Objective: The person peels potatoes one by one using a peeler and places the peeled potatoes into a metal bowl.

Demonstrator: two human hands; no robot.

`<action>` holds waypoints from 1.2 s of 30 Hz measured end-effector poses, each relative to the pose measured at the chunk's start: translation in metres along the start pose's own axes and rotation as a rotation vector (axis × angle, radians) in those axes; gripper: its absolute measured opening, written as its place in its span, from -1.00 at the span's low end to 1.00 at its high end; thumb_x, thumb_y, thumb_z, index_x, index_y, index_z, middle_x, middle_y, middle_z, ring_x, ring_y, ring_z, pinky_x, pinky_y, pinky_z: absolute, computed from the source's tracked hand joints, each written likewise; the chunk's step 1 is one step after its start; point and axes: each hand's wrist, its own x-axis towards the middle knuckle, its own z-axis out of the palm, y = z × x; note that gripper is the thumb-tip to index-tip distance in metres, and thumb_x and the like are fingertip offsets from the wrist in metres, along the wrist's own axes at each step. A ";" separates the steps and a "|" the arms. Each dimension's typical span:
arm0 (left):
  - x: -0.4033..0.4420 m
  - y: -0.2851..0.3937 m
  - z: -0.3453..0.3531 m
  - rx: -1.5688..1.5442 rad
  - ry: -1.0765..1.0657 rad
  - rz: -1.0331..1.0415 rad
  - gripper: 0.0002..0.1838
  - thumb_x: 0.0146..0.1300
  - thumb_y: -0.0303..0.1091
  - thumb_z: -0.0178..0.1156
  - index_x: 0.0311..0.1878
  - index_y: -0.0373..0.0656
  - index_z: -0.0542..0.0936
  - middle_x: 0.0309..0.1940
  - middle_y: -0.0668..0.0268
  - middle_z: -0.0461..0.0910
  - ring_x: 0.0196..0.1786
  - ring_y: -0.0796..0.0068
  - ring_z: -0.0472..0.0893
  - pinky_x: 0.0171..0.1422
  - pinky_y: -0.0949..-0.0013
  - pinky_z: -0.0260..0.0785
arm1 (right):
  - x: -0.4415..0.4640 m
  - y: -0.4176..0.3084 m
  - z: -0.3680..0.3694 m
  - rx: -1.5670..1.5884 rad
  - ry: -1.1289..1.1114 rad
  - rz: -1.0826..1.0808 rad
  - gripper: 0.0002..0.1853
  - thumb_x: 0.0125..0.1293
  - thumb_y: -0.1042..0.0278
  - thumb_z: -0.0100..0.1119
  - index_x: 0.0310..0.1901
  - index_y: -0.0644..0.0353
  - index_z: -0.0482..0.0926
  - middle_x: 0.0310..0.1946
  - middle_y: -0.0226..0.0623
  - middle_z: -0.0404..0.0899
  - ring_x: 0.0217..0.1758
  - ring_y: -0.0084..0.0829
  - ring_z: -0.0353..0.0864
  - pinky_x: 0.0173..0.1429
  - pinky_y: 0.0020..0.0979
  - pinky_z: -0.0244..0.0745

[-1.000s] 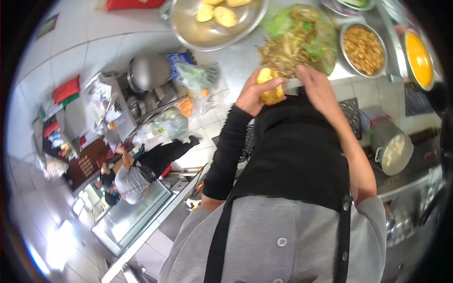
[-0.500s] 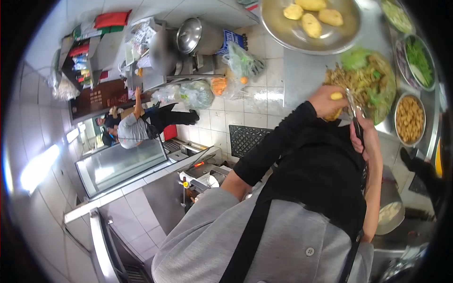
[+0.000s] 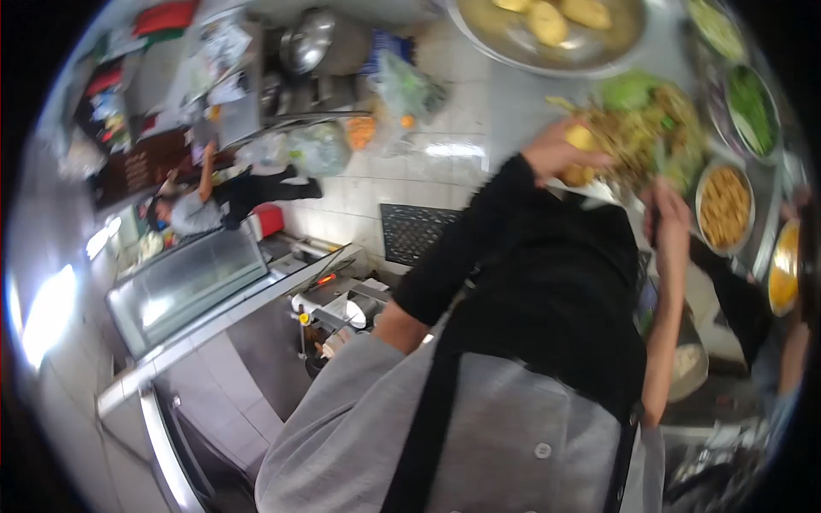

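My left hand (image 3: 560, 152), with a black sleeve on its arm, is closed around a yellow peeled potato (image 3: 579, 141). Just right of it, my right hand (image 3: 667, 209) is wrapped around a dark handle, whose far end is blurred. Between and beyond both hands lies a heap of brown and yellow peelings (image 3: 637, 141) on a green plastic bag (image 3: 631, 90). Several peeled potatoes (image 3: 547, 23) rest in a large metal bowl (image 3: 505, 53) at the top.
A bowl of brown chunks (image 3: 725, 207), a bowl of greens (image 3: 753, 111) and a container of orange food (image 3: 784, 269) stand at the right. Someone's dark-clad limb (image 3: 735, 295) is near them. Another person (image 3: 197, 209) is at the far left, beyond a glass case (image 3: 188, 286).
The view has swung, shifting the counter rightward overall. The potato is still in my left hand. At the right, another person's dark-clad limb has come closer to the bowls.
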 end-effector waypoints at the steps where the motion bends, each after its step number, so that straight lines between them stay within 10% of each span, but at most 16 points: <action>1: -0.011 0.006 0.001 -0.187 -0.076 -0.049 -0.07 0.33 -0.36 0.52 0.67 -0.11 0.21 0.25 0.07 0.66 0.33 0.26 0.69 0.31 0.18 0.62 | -0.005 -0.003 0.008 -0.018 0.000 -0.058 -0.53 0.70 -0.07 0.13 -0.26 0.17 0.65 -0.65 -0.56 0.36 -0.67 -0.66 0.28 -0.55 -0.50 0.12; 4: -0.013 -0.018 -0.003 -0.350 -0.147 0.163 -0.07 0.27 -0.75 0.40 0.66 -0.10 0.24 0.28 0.20 0.59 0.33 0.17 0.69 0.29 0.12 0.66 | -0.013 -0.001 0.021 -0.142 -0.067 -0.146 -0.67 0.66 0.09 0.24 -0.15 0.22 0.70 -0.54 -0.44 0.51 -0.60 -0.62 0.40 -0.46 -0.44 0.29; 6: -0.021 -0.006 -0.005 -0.279 -0.148 0.029 -0.09 0.27 -0.73 0.41 0.64 -0.11 0.26 0.32 0.21 0.56 0.34 0.18 0.68 0.31 0.12 0.66 | -0.015 0.005 0.029 -0.364 0.035 -0.492 -0.63 0.63 0.08 0.25 -0.14 0.29 0.69 -0.50 -0.18 0.63 -0.52 -0.27 0.60 -0.32 -0.15 0.43; 11: -0.033 -0.008 0.007 -0.314 -0.156 0.013 -0.11 0.28 -0.76 0.37 0.65 -0.17 0.26 0.36 0.21 0.55 0.37 0.25 0.64 0.35 0.17 0.65 | -0.040 -0.015 0.042 -0.669 -0.069 -0.452 -0.52 0.65 -0.06 0.13 -0.19 0.26 0.70 -0.45 0.11 0.70 -0.30 0.21 0.70 -0.17 0.07 0.55; 36: -0.048 -0.042 -0.014 -0.504 -0.152 -0.210 -0.36 0.26 -0.73 0.35 0.43 -0.31 0.49 0.25 0.10 0.65 0.35 0.14 0.68 0.48 -0.01 0.60 | 0.010 0.023 0.053 -0.949 -0.029 -0.397 -0.44 0.66 -0.07 0.04 -0.28 0.30 0.72 -0.45 0.18 0.69 -0.29 0.24 0.74 -0.13 0.16 0.62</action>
